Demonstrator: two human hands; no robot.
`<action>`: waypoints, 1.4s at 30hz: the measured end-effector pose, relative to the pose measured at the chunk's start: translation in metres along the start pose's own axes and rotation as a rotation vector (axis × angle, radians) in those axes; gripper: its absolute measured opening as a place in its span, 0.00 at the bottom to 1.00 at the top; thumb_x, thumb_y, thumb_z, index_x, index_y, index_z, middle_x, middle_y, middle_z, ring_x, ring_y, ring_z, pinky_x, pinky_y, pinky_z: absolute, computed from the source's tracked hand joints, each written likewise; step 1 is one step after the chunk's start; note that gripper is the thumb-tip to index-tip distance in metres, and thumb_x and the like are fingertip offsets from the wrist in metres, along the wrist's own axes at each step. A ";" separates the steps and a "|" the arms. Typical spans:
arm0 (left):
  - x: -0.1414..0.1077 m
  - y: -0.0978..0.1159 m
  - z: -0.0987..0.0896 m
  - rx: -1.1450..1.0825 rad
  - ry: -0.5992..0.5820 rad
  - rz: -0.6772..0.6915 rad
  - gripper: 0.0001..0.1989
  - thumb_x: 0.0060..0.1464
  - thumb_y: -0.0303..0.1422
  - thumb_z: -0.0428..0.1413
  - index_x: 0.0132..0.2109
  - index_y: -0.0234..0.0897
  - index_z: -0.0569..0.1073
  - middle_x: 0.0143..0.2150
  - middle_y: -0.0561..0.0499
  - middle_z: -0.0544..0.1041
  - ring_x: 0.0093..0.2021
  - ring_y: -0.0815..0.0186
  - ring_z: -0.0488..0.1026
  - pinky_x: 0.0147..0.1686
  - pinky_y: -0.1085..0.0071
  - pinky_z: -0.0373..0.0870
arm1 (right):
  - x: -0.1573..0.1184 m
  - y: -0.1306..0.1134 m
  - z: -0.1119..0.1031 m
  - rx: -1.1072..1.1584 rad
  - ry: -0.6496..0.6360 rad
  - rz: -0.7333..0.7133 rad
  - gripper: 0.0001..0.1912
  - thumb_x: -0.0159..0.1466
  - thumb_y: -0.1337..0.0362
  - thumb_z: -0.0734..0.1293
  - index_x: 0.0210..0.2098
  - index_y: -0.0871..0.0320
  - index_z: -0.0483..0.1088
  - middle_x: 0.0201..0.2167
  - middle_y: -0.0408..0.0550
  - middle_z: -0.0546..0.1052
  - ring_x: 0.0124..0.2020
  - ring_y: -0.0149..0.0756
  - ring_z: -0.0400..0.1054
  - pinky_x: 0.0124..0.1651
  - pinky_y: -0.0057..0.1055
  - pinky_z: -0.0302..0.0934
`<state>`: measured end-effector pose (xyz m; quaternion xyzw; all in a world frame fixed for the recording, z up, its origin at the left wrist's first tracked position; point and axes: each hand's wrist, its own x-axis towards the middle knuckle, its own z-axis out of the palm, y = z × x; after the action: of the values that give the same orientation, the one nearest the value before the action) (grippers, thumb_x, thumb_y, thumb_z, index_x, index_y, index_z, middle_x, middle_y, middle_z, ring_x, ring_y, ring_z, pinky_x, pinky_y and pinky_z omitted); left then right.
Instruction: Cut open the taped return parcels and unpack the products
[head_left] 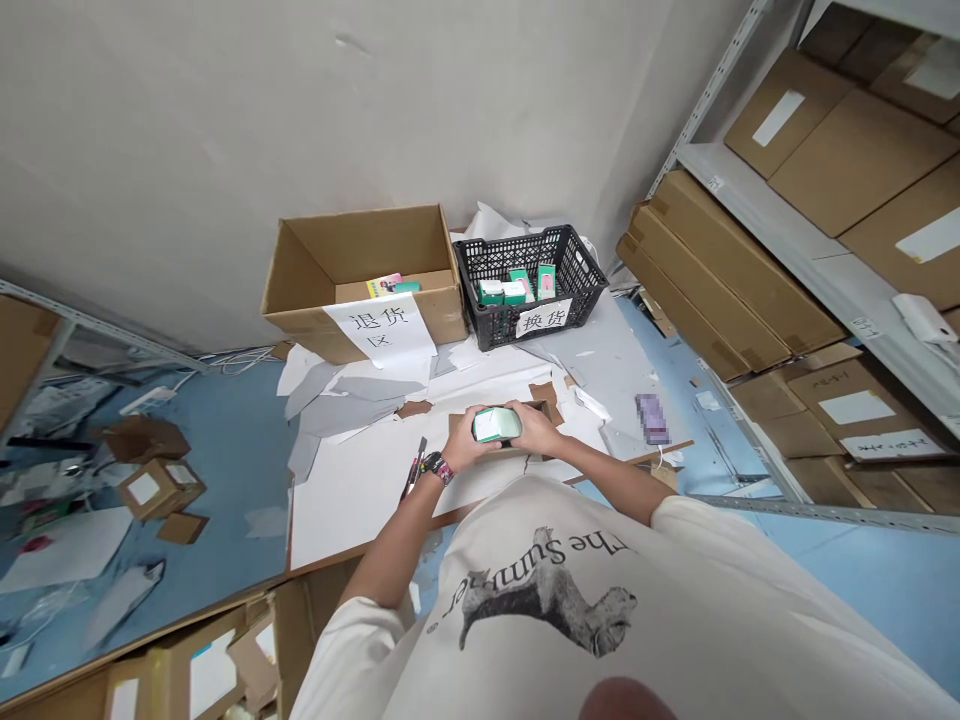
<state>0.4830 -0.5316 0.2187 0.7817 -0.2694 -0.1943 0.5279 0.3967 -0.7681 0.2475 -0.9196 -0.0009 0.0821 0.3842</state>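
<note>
Between my two hands is a small white and green box (pixel 496 425), held over the near part of the table. My left hand (pixel 463 440) grips its left side, with a patterned band and a dark watch on the wrist. My right hand (pixel 535 432) closes on its right side. Under and behind the hands lies an open brown cardboard box (pixel 469 440), partly covered by them. The fingertips are partly hidden by the small box.
A large cardboard box (pixel 300 330) with a paper sign and a black plastic basket (pixel 495 325) holding several small green boxes stand at the back. Pens (pixel 414 468) lie left of my hands, a phone (pixel 652 419) right. Shelves with cartons (pixel 750 290) flank the right side.
</note>
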 end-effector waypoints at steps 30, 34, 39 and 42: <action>-0.078 -0.006 0.008 -1.196 0.568 -0.248 0.29 0.65 0.50 0.69 0.66 0.44 0.78 0.65 0.43 0.85 0.69 0.53 0.79 0.69 0.52 0.81 | 0.045 0.021 -0.035 0.342 0.406 0.596 0.24 0.75 0.55 0.65 0.65 0.59 0.77 0.63 0.62 0.82 0.65 0.53 0.77 0.64 0.47 0.77; -0.087 -0.002 0.028 -1.133 0.497 -0.235 0.31 0.66 0.56 0.66 0.68 0.46 0.76 0.70 0.42 0.81 0.73 0.52 0.76 0.73 0.48 0.77 | 0.007 -0.006 -0.025 0.333 0.622 0.244 0.31 0.79 0.49 0.59 0.74 0.58 0.69 0.72 0.64 0.74 0.75 0.52 0.66 0.76 0.51 0.65; -0.086 -0.003 0.059 -1.091 0.231 -0.292 0.40 0.62 0.63 0.65 0.70 0.43 0.74 0.73 0.37 0.78 0.74 0.45 0.75 0.75 0.39 0.73 | -0.052 -0.038 0.003 0.547 0.357 -0.003 0.52 0.70 0.41 0.74 0.84 0.50 0.52 0.71 0.58 0.76 0.66 0.51 0.76 0.68 0.46 0.73; -0.083 -0.008 0.067 -0.959 0.077 -0.319 0.45 0.57 0.62 0.70 0.71 0.42 0.73 0.75 0.33 0.75 0.74 0.40 0.74 0.72 0.36 0.73 | -0.057 -0.038 0.001 0.517 0.396 0.083 0.51 0.68 0.43 0.77 0.81 0.52 0.54 0.67 0.57 0.78 0.61 0.50 0.78 0.66 0.46 0.74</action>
<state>0.3811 -0.5257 0.1880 0.4894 -0.0074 -0.3452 0.8008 0.3430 -0.7445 0.2823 -0.7890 0.1323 -0.0850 0.5939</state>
